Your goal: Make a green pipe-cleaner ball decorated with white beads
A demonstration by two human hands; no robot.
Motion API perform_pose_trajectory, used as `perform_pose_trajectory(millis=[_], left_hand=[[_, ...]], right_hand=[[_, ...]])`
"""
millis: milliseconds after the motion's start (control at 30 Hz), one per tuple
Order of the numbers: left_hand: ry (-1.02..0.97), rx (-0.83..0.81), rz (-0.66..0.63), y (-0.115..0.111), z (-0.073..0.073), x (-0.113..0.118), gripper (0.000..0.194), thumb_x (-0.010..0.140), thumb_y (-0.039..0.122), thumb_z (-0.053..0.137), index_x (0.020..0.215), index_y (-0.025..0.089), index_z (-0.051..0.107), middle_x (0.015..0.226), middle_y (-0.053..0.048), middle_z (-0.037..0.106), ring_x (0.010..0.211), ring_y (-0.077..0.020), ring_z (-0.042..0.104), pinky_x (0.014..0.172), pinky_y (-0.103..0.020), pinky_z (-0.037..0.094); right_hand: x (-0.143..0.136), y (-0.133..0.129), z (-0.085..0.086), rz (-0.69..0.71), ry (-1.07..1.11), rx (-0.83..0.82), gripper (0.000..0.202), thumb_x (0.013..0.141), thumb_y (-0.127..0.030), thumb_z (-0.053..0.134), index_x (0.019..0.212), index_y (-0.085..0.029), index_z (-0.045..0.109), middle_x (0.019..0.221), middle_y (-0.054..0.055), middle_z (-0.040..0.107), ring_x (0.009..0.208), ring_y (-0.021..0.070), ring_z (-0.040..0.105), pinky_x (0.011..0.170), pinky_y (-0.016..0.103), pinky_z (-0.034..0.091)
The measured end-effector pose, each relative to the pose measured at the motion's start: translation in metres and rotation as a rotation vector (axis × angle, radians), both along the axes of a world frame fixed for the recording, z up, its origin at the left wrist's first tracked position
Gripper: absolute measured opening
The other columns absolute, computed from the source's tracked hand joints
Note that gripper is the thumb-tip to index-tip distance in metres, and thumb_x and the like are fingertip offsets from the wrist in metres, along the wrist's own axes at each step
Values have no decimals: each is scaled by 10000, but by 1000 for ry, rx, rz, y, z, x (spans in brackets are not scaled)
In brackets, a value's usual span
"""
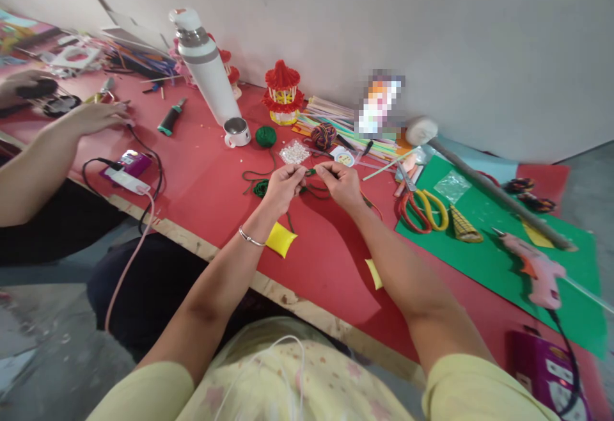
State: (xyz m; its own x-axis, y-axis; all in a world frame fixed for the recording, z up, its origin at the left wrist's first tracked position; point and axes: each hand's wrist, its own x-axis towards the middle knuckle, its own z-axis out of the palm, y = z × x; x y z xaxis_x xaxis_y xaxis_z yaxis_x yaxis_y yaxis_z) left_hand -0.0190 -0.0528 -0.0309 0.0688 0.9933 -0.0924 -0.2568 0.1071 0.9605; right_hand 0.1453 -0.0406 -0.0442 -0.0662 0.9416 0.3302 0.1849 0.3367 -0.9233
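Both my hands meet over the red tabletop [330, 235], fingertips pinched on a short dark green yarn piece [311, 171]. My left hand [286, 185] holds its left end, and my right hand [339, 182] holds the other. Beside my left fingers lies a dark green yarn bundle [261, 187] with loose strands; a green yarn ball [265, 136] sits farther back. White beads [294, 151] in a clear bag lie just beyond my fingertips, near a multicoloured yarn ball [323, 135]. A yellow pillow-shaped piece [281, 240] rests by my left wrist.
Scissors [423, 210], a pink glue gun [535, 267] and a stick [499, 190] lie on green sheet [484, 242] at right. A white bottle [206, 69], metal cup [236, 132] and red-yellow lantern [283, 93] stand behind. Another person's hands [98, 117] are at left near a purple box [125, 168].
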Motion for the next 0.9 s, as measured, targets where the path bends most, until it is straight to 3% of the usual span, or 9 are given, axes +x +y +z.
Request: perform_pose_trajectory(millis=[133,233,300,367,500,633,733,833,900], left_hand=[[-35,-28,83,0,4,-1,369,812,426,807,688,164,578,552,47,496,393,-17,302,387,-190,172],[-59,-25,156,1,7,-2,344,809,422,810,717,170,596,559,48,514,398,-21,314,390,-191,184],[-73,-19,164,2,7,-2,306,795,413,822,769,171,636,561,51,525,403,-23,324,389,-191,191],[-90,-2,153,1,7,-1,294,778,406,834,806,169,662,570,51,535,411,-25,339,389,-190,199],[-94,15,144,1,3,0,306,763,420,844,819,171,676,607,46,555,428,-24,370,390,-189,221],[-118,9,74,1,-1,0,352,728,456,869,841,170,700,643,34,578,438,-22,390,387,-184,215],[-137,-12,12,1,0,-1,435,762,574,815,887,168,723,683,8,606,443,-27,410,376,-190,201],[-137,-73,-15,2,3,-1,560,821,712,682,916,162,727,693,-19,623,430,-36,416,362,-203,197],[-122,-98,-28,2,3,-2,565,817,719,679,906,162,720,682,-17,615,428,-38,418,362,-199,198]], right_hand=[[0,0,0,-99,-1,17,301,928,-465,628,846,-193,728,763,23,677,732,157,583,734,297,502],[2,0,2,-205,-58,96,225,882,-377,667,1010,-205,739,995,58,697,705,138,530,703,292,495],[4,-2,3,-270,-96,143,345,848,-324,690,1180,-233,713,1187,79,663,672,121,493,678,296,491],[3,-4,3,-305,-99,157,344,881,-334,664,1209,-242,708,1201,82,652,673,123,497,700,310,499],[-2,-5,2,-211,-9,82,336,968,-494,581,1049,-215,750,964,63,700,792,167,592,784,318,524],[-7,-1,-2,-19,78,-41,456,878,-566,693,1152,-204,736,1069,71,745,834,165,641,764,298,546],[-7,0,-5,109,57,-116,424,855,-559,713,1058,-190,765,942,56,763,778,168,653,725,300,550],[-7,0,-6,78,2,-82,344,894,-513,670,921,-186,771,830,45,749,758,168,651,726,296,536],[-7,0,-6,46,-25,-37,312,904,-481,659,919,-187,764,838,44,751,773,168,652,739,294,528]])
